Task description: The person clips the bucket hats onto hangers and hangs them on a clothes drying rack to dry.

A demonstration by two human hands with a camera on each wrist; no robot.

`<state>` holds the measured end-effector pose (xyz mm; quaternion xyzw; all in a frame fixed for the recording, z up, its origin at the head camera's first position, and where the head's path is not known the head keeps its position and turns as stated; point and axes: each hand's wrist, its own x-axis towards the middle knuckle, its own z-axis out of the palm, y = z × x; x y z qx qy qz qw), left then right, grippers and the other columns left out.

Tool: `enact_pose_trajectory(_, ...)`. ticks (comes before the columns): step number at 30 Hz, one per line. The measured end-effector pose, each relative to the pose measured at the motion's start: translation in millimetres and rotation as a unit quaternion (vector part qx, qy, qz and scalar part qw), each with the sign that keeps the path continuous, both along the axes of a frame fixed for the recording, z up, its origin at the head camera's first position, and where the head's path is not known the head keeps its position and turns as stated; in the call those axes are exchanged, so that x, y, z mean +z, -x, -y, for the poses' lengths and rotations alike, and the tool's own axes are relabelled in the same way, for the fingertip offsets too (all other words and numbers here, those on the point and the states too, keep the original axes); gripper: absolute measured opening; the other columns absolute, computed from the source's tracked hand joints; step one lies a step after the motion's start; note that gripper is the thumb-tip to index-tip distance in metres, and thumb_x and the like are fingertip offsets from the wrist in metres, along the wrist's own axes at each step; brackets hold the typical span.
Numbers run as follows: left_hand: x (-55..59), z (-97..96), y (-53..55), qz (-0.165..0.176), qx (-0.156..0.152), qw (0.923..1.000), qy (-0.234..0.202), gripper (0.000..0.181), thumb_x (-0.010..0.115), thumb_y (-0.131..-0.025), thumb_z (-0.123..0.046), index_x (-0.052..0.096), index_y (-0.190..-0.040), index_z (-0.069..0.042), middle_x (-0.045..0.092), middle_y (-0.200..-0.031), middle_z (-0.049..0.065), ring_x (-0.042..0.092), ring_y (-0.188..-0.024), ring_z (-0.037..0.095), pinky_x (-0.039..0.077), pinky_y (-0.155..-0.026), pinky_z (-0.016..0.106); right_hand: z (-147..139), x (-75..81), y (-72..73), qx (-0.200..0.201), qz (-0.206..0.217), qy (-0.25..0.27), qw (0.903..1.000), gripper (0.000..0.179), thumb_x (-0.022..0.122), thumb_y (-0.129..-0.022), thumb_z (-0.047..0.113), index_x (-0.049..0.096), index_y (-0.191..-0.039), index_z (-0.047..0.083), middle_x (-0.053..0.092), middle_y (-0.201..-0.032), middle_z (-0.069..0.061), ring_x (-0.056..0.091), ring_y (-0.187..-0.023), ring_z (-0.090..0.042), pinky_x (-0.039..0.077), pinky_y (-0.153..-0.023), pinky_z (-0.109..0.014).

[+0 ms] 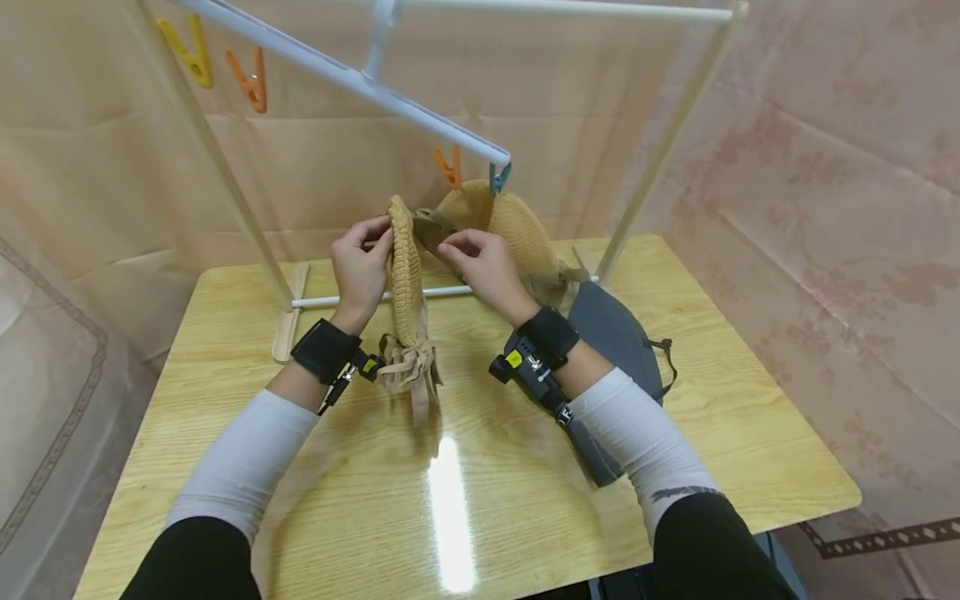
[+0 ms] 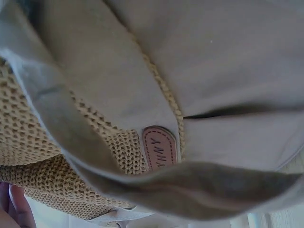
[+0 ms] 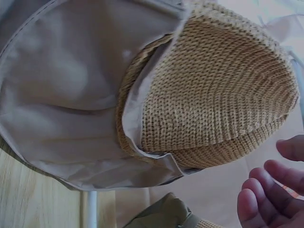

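A sun hat [image 1: 407, 275] with a tan woven crown and a beige cloth brim stands edge-on over the table; a bow and ribbon ends hang at its lower end. My left hand [image 1: 363, 262] pinches the top of its crown between thumb and fingers. A brown stitched tag [image 2: 160, 147] shows on it in the left wrist view. My right hand [image 1: 483, 267] is to the right of this hat, its fingers loosely bent with nothing between them in the right wrist view. Behind that hand, a second woven hat [image 1: 521, 233] with an olive brim hangs from a blue clothespin [image 1: 499, 177].
A white bar [image 1: 337, 75] slants overhead inside a pale frame [image 1: 660, 158]. Orange clothespins [image 1: 251, 82] and a yellow clothespin [image 1: 191, 54] hang along it. A dark grey cloth hat [image 1: 618, 329] with a strap lies on the wooden table [image 1: 360, 517], partly under the right forearm.
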<state>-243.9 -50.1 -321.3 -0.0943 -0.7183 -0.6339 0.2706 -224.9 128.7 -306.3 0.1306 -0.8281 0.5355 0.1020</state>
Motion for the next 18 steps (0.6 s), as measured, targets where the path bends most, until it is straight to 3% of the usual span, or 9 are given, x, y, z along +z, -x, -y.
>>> enact_pose_trajectory(10,6.6,-0.1,7.2,0.003,0.008,1.0000,-0.005,0.022,0.066,-0.091,-0.005,0.070,-0.107,0.009,0.070,-0.103,0.027,0.058,-0.071,-0.007,0.048,-0.069,0.011,-0.9,13.7,3.9,-0.025,0.017,-0.006,0.9995,0.021,0.066,-0.094,0.021,0.071,-0.102,0.002,0.068,-0.096,-0.011,0.057,-0.081,-0.014,0.045,-0.069,-0.022)
enact_pose_trajectory(18,13.2,2.1,14.1,-0.002,0.016,0.9999,0.002,0.021,0.065,-0.092,-0.007,0.071,-0.106,0.007,0.070,-0.102,0.025,0.058,-0.074,-0.005,0.047,-0.070,0.013,-1.2,29.0,11.4,-0.074,-0.016,-0.023,0.9969,0.025,0.065,-0.094,0.023,0.071,-0.106,0.001,0.070,-0.098,-0.014,0.062,-0.086,-0.020,0.046,-0.072,-0.022)
